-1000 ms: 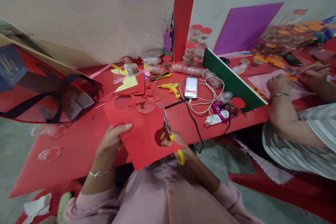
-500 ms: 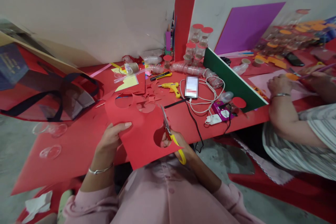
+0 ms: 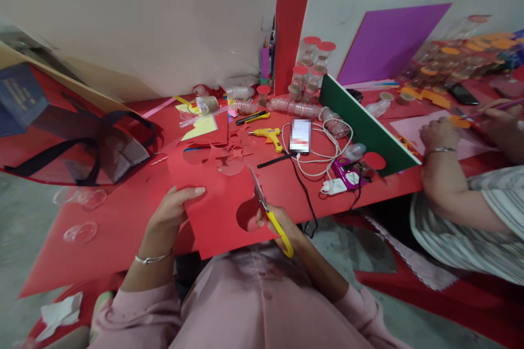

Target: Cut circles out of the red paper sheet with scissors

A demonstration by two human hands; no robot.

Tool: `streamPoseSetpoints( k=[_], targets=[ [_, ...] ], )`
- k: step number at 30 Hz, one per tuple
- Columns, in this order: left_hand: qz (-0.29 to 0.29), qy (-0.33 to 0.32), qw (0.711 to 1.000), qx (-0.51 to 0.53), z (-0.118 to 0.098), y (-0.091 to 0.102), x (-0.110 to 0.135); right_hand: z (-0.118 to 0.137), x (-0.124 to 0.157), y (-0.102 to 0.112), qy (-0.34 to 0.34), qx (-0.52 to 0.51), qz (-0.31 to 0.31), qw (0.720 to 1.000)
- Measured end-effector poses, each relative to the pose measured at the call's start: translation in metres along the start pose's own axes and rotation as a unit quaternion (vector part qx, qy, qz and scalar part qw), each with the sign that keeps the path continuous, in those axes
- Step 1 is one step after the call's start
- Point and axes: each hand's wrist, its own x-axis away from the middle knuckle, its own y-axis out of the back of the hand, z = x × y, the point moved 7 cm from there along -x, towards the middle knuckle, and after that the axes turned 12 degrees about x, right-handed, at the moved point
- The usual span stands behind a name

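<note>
My left hand (image 3: 174, 210) pinches the left edge of a red paper sheet (image 3: 216, 212) held over the near edge of the red table (image 3: 102, 229). My right hand (image 3: 278, 223) grips yellow-handled scissors (image 3: 266, 210), whose blades point up and away. The blades sit at the rim of a round hole cut in the sheet. The sheet has other round cut-outs further up. Both my sleeves are pink.
A yellow glue gun (image 3: 268, 136), a phone (image 3: 300, 135) with white cables, a utility knife (image 3: 251, 117), paper scraps and several red-lidded jars (image 3: 311, 65) lie beyond. A green board (image 3: 364, 128) stands to the right. Another person's hands (image 3: 440, 133) work at right. A bag (image 3: 61, 136) lies left.
The scissors and my right hand have tilted slightly to the right along the hole's rim. The sheet has turned a little in my left hand. The view has shifted slightly.
</note>
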Motion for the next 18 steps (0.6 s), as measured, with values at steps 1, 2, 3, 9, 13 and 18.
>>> streamPoseSetpoints(
  k=[1,2,3,9,13,18],
  targets=[
    [0.000,-0.002,1.000,-0.006,0.000,0.002,-0.001,0.001,0.000,0.000,-0.004,0.004,0.000,1.000],
    [0.001,-0.004,1.000,-0.013,0.000,0.004,-0.002,0.002,0.000,0.001,-0.005,0.008,0.001,1.000],
    [0.002,-0.004,1.000,-0.020,0.000,0.005,-0.003,0.004,0.001,0.001,-0.004,0.012,0.002,1.000],
    [0.019,0.007,0.999,-0.025,0.000,0.006,-0.006,0.004,0.003,-0.002,0.019,0.025,0.006,1.000],
    [0.037,0.011,0.999,-0.020,0.000,0.006,-0.011,-0.001,0.003,-0.003,0.017,0.040,0.004,0.999],
    [0.043,0.017,0.999,-0.027,0.001,0.008,-0.012,0.009,0.006,-0.002,0.011,0.036,0.014,0.999]
  ],
)
